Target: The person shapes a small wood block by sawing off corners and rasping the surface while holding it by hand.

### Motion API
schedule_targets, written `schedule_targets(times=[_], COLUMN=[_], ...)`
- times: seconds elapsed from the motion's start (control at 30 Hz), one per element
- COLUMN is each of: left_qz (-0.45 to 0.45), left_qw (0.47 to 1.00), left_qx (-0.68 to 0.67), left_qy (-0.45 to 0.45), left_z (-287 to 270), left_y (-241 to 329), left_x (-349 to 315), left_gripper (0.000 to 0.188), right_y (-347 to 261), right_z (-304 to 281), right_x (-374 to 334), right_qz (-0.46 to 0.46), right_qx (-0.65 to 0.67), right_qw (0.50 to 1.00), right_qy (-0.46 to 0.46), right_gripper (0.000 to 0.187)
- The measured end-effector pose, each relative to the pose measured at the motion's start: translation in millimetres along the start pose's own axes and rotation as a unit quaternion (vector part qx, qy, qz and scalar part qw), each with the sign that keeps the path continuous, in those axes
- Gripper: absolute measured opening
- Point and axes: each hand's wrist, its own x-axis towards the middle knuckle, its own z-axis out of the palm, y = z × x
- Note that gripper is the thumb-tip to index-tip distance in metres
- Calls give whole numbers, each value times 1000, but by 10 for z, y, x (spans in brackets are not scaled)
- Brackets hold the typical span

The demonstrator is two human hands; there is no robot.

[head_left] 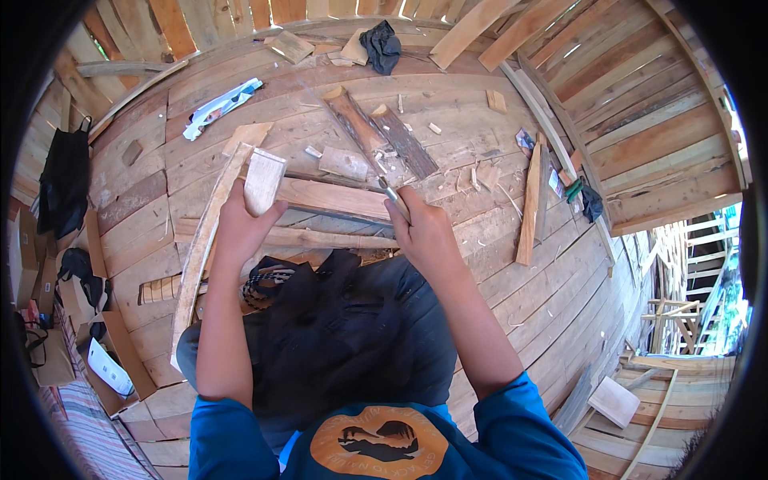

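My left hand (246, 222) is closed round a pale, squared wooden block (266, 178), with the thumb along its right side. In my right hand (426, 228) is a slim metal tool (390, 192), its shiny end poking out past the fingers at upper left; its exact kind is hard to make out. Between the two hands, a wooden board (336, 198) lies crosswise in front of my knees. Just left of my left arm runs a long pale plank (204, 240), slanting toward me. Dark cloth (336, 320) covers my lap.
Two bark-edged wood pieces (404, 142) lie ahead among chips and shavings. Beyond are a blue-white wrapper (222, 108) and a black cloth (381, 46). Cardboard boxes (120, 364) stand at left; a narrow board (530, 204) lies at right. Plank walls (632, 104) surround the wooden floor.
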Motion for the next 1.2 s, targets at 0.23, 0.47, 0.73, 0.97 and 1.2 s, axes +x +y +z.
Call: schedule_targets(times=[0.23,0.47,0.73,0.97,1.2], left_qz=[-62,20,56,102,82], left_qw=[981,990,985,990,986], left_qx=[178,134,132,9,101], left_qy=[-40,-47,-99,-94,-101], left_z=[-433,-351,-213,-170,-205], left_y=[-120,1,295,355,346], left_x=[-13,-57,-195,-259,-253], left_gripper=[77,66,63,64,62], right_y=[1008,1302,147,-271,-433], right_z=[68,-57,-183,-196,-317], right_x=[-478,-1199,-541,-652,-713], right_qz=[142,213,107,30,46], right_qx=[-105,-84,-31,-46,-63], right_qw=[984,971,994,998,997], right_qy=[22,68,-10,-25,-20], right_gripper=[21,25,20,14,14])
